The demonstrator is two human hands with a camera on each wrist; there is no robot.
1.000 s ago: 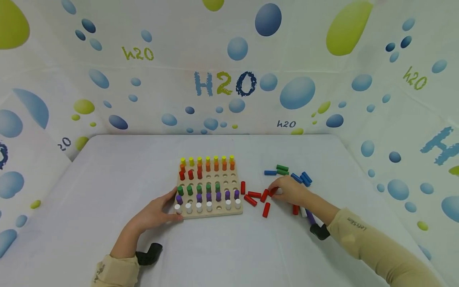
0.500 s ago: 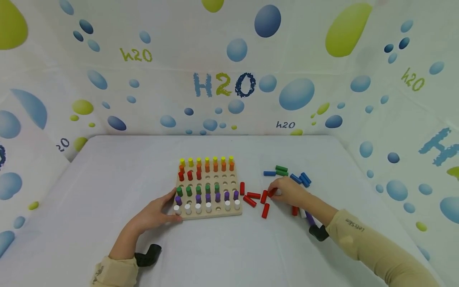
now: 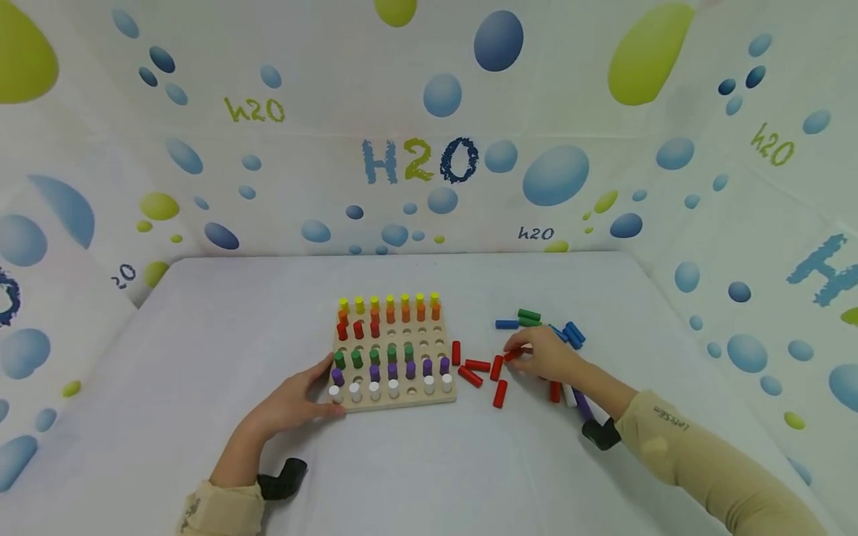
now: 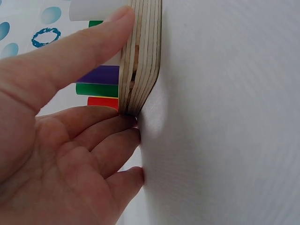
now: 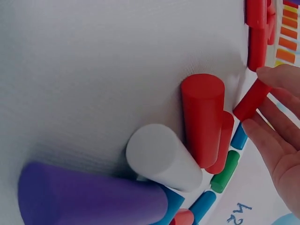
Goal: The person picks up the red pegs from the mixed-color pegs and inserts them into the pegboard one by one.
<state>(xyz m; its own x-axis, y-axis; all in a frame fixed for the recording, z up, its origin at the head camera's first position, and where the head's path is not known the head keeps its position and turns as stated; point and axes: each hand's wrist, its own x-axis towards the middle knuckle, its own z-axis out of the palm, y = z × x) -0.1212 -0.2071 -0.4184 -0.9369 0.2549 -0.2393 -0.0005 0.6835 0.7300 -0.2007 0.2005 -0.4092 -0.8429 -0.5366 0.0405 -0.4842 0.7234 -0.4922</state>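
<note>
- Red peg point(image 3: 513, 354): from the head view, it is pinched at the fingertips of the right hand point(image 3: 548, 359), well apart from the pegboard point(image 3: 402, 405).
- Just beside those fingertips, loose red pegs point(image 3: 497, 367) are strewn towards the board; blue pegs point(image 3: 574, 333) and green pegs point(image 3: 529, 314) are seen beyond the fingers.
- By the left hand point(image 3: 295, 402), the board's near corner is touched, with the thumb and fingers spread apart.
- From the left wrist view, the board's layered edge is met by an extended thumb and, farther along, by relaxed fingers. It is judged to be stiff plywood, best steadied by its edges, clear of the pegs.
- From the right wrist view, the red peg is held tilted between opposed fingertips, with one end left free beyond them. Whether that end is touching the cloth cannot be told.
- Behind the fingers, towards the wrist, a white peg point(image 5: 150, 150) and a purple peg point(image 5: 93, 194) are shown.
- A light, rigid, hardly fragile piece is to be expected; its smooth round side could be rolled or twisted in a loose pinch. It is best gripped across the barrel, one end being kept bare.
</note>
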